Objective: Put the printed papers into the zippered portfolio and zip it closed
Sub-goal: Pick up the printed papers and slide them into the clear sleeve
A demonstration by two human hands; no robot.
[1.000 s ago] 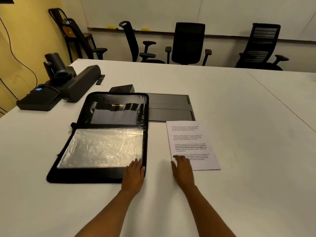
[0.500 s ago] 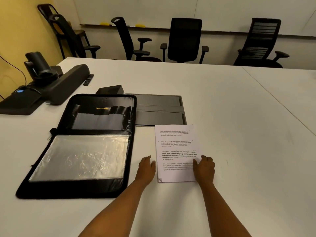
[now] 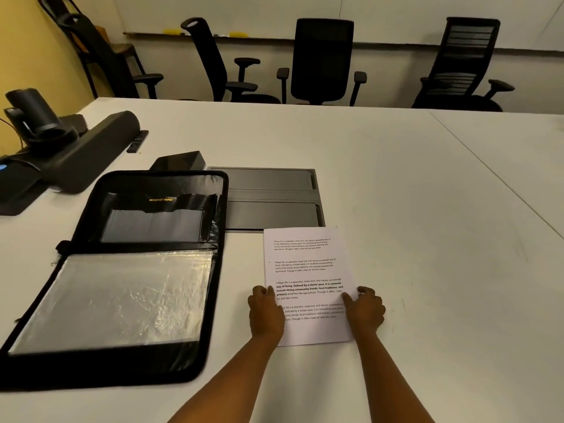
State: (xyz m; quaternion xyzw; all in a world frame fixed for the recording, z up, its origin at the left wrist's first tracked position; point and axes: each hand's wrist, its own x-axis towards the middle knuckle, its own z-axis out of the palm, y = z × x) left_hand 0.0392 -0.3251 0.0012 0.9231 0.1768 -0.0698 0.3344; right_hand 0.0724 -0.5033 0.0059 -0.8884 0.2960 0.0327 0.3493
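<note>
The printed papers (image 3: pixel 305 264) lie flat on the white table, just right of the zippered portfolio (image 3: pixel 122 370). The black portfolio lies open, with a clear plastic sleeve (image 3: pixel 122 297) on its near half and a dark pocket on its far half. My left hand (image 3: pixel 265 312) holds the papers' left edge, thumb on top and fingers curled. On the opposite edge, my right hand (image 3: pixel 364 311) grips the same way. The stack's lower corners are partly hidden under my hands.
A grey cable hatch (image 3: pixel 268 193) is set into the table behind the papers, with a small black box (image 3: pixel 180 160) beside it. A black speaker bar (image 3: pixel 88 151) and camera (image 3: pixel 33 117) stand at the far left. Office chairs (image 3: pixel 322 59) line the far edge.
My left hand left the portfolio's corner and came to the papers' left edge. My right hand shifted to the right edge, and both now curl on the stack, which sits closer to me.
</note>
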